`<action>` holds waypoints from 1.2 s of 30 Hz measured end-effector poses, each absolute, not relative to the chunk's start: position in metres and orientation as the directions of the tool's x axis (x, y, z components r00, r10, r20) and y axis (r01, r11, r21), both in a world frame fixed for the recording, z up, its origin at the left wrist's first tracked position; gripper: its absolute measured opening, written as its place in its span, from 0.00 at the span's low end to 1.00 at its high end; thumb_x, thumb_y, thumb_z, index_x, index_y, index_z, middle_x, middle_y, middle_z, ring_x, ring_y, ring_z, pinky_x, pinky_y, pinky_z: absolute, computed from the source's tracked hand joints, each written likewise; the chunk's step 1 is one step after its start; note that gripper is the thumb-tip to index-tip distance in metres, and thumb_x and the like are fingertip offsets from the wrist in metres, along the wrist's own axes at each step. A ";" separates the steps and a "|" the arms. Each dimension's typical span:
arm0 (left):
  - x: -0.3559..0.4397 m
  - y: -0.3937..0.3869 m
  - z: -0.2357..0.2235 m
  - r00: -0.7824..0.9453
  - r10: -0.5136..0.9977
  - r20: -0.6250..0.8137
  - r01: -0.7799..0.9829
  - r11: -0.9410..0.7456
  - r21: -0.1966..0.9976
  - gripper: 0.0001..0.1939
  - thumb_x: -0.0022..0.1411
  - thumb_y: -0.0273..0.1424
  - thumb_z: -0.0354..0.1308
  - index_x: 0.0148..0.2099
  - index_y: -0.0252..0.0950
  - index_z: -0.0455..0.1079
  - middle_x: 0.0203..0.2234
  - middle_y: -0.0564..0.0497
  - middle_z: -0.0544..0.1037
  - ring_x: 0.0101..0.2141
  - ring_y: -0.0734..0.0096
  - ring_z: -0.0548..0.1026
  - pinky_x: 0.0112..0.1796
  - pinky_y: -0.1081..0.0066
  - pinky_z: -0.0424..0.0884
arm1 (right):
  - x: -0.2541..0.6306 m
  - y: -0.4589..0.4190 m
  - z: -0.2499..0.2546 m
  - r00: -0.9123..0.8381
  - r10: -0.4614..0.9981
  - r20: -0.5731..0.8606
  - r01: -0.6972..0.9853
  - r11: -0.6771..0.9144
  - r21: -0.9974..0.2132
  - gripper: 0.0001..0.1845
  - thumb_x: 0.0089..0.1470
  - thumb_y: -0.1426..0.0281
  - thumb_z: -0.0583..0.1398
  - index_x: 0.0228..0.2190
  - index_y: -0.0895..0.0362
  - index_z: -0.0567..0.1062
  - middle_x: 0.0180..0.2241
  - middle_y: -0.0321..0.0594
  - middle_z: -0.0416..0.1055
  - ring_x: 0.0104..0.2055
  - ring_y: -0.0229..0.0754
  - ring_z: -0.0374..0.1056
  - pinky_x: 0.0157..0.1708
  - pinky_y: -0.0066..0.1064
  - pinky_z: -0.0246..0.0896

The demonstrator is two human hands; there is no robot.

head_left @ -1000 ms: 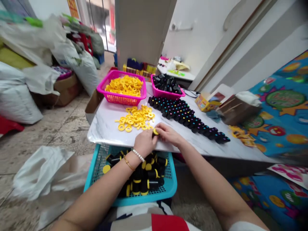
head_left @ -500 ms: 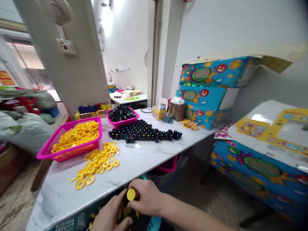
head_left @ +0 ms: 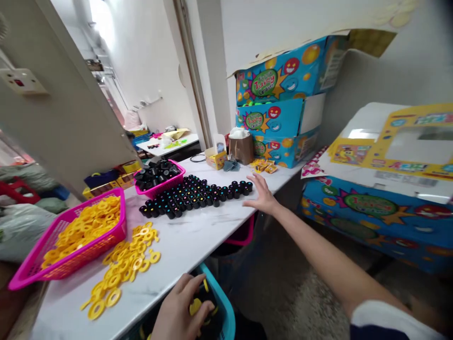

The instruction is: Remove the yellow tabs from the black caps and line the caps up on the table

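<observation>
My right hand reaches over the table with its fingers spread and nothing in it. Just beyond its fingertips is the right end of a group of small black cylinders, standing upright with coloured dots on top. Over a teal basket at the table's front edge hovers my left hand, its fingers curved and apart from the thumb. Inside that basket are black pieces with yellow parts, partly hidden by the hand. Several yellow rings with tabs lie loose on the tabletop.
A pink basket of yellow rings stands at the left, and a smaller pink basket of black parts behind the cylinders. Blue printed cartons are stacked at the back right. Another blue carton stands right of the table.
My right hand has left the basket and moved up and right to the cylinders, its fingers now open. The yellow-topped piece between both hands is no longer there. The view has turned right.
</observation>
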State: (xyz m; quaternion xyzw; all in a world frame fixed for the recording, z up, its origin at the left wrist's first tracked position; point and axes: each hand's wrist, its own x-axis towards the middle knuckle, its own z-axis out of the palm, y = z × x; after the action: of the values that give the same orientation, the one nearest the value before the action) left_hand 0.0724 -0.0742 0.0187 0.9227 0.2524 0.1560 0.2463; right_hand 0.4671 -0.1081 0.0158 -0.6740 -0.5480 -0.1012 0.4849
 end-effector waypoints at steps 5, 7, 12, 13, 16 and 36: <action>0.128 -0.056 0.037 0.843 0.522 0.129 0.362 -0.728 0.582 0.16 0.59 0.37 0.56 0.49 0.39 0.71 0.32 0.50 0.73 0.28 0.71 0.72 0.32 0.72 0.70 | 0.536 -0.076 0.003 0.340 0.800 0.494 0.757 0.079 -0.649 0.65 0.30 0.57 0.72 0.64 0.52 0.46 0.63 0.57 0.46 0.62 0.61 0.51 0.57 0.55 0.49; 0.149 -0.042 0.038 0.829 0.544 0.130 0.363 -0.701 0.614 0.16 0.58 0.37 0.57 0.47 0.38 0.72 0.30 0.51 0.73 0.27 0.72 0.72 0.31 0.72 0.69 | 0.541 -0.065 0.002 0.292 0.836 0.464 0.744 0.106 -0.660 0.67 0.32 0.58 0.72 0.65 0.52 0.41 0.61 0.58 0.52 0.56 0.57 0.62 0.52 0.51 0.58; 0.193 -0.008 0.027 0.766 0.613 0.195 0.387 -0.680 0.623 0.19 0.56 0.36 0.58 0.49 0.35 0.71 0.33 0.50 0.75 0.27 0.73 0.71 0.34 0.70 0.69 | 0.535 -0.052 0.003 0.184 0.862 0.472 0.769 0.173 -0.616 0.63 0.33 0.59 0.71 0.64 0.52 0.46 0.56 0.52 0.63 0.56 0.53 0.62 0.55 0.47 0.55; 0.200 -0.003 0.024 0.752 0.627 0.205 0.398 -0.679 0.617 0.20 0.56 0.36 0.58 0.50 0.35 0.70 0.34 0.50 0.75 0.27 0.72 0.72 0.34 0.69 0.69 | 0.534 -0.051 0.002 0.172 0.862 0.476 0.775 0.180 -0.605 0.60 0.34 0.59 0.71 0.64 0.53 0.49 0.54 0.50 0.65 0.56 0.53 0.62 0.56 0.47 0.54; 0.219 0.013 0.017 0.722 0.660 0.206 0.433 -0.663 0.611 0.22 0.55 0.37 0.58 0.51 0.33 0.69 0.35 0.49 0.76 0.28 0.71 0.72 0.35 0.69 0.68 | 0.534 -0.050 0.001 0.160 0.864 0.478 0.785 0.182 -0.592 0.55 0.36 0.57 0.70 0.62 0.54 0.55 0.52 0.48 0.68 0.54 0.52 0.64 0.56 0.46 0.54; 0.298 0.020 0.007 0.668 0.720 0.188 0.474 -0.606 0.638 0.21 0.53 0.38 0.62 0.47 0.31 0.70 0.27 0.49 0.78 0.30 0.66 0.75 0.32 0.71 0.64 | 0.513 -0.052 0.007 -0.054 0.879 0.474 0.815 0.313 -0.488 0.48 0.39 0.58 0.70 0.60 0.51 0.60 0.58 0.45 0.62 0.60 0.52 0.58 0.60 0.46 0.50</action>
State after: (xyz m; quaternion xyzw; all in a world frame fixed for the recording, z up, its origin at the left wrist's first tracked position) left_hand 0.2977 0.0200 0.0073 0.8691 0.3436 0.2188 0.2807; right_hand 0.5127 -0.0521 0.0075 -0.5844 -0.7245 0.0444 0.3627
